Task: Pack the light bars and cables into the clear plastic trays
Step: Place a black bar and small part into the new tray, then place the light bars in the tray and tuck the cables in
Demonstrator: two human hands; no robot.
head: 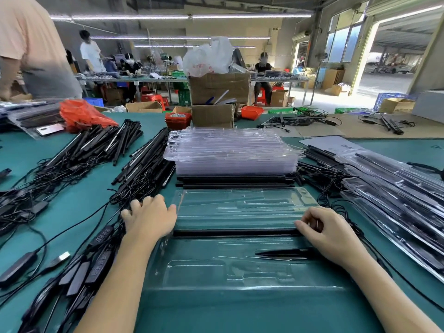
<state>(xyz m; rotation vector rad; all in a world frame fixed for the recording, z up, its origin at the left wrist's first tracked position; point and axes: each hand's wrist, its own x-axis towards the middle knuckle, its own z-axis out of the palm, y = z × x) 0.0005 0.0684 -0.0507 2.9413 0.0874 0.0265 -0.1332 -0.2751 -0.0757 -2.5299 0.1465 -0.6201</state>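
Note:
An open clear plastic tray (240,267) lies in front of me on the green table. A black light bar (235,232) lies across the tray's middle fold. My left hand (150,218) rests at the bar's left end, fingers relaxed over the tray's edge and the cables beside it. My right hand (329,233) curls its fingers down on the bar's right end. A small black part (283,253) sits in a recess in the tray's near half. Loose light bars with cables (144,162) lie to the left.
A stack of empty clear trays (230,152) stands behind the open tray, on more black bars. Packed trays (396,193) pile up on the right. Black cable controllers (96,255) lie at the near left. Cardboard boxes (213,114) and a red bin (177,120) stand at the table's far edge.

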